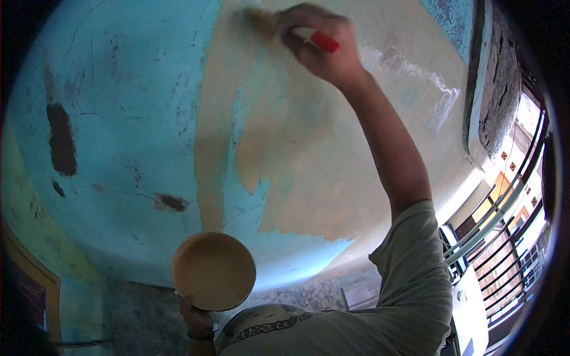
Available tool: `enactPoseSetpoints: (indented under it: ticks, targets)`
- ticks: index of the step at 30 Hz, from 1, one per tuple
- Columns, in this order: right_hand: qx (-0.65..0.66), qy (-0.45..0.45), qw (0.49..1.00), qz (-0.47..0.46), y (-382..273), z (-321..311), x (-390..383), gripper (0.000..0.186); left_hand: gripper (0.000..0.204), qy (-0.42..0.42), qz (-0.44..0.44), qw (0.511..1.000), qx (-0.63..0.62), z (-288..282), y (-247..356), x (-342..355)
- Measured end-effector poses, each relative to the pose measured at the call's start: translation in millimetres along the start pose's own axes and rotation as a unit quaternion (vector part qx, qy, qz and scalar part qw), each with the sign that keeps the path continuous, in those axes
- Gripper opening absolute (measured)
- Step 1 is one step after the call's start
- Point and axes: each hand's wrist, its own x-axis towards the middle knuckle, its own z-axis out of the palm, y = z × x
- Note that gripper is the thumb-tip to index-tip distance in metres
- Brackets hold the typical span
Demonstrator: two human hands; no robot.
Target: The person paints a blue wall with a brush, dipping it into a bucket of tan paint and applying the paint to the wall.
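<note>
My right hand (317,41) is raised high against the wall, closed round a paintbrush (309,35) with a red-ended, pale handle. The brush's bristles are smeared by motion and lie on or close to the tan paint (297,148). Low in front of me, my left hand (196,317) grips the rim of a round bucket (214,270) from below left. Tan paint seems to fill its inside, though its depth cannot be told. Turquoise wall (136,154) borders the tan area on the left, with a narrow turquoise strip showing between tan strokes.
Dark bare patches (61,139) mark the turquoise wall at left. A yellow-green wall (41,196) meets it, with a framed opening (35,279) lower down. At right are a rough grey edge (496,83) and metal railings (499,237). Grey floor (139,320) lies below.
</note>
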Motion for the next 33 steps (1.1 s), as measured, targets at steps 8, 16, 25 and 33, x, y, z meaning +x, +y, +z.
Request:
enactPoseSetpoints:
  ticks: [8,16,25,33]
  targets:
    - [-0.144,-0.206,0.959,-0.131,-77.1,92.9,-113.0,0.016,0.048,-0.009,-0.006,1.0,-0.011,-11.7,0.0,3.6]
    - [-0.074,0.037,0.99,0.111,-1.0,18.0,-1.1,0.008,0.05,0.018,-0.001,1.0,0.001,22.0,29.1,-13.5]
    - [-0.179,-0.174,0.965,-0.078,-85.0,96.2,-152.7,0.01,0.049,0.057,-0.015,0.998,-0.016,-4.1,26.6,-12.7]
    - [-0.123,0.052,0.991,0.01,-24.5,0.9,-36.7,0.02,0.046,0.088,0.049,0.994,0.046,-2.3,41.2,-17.2]
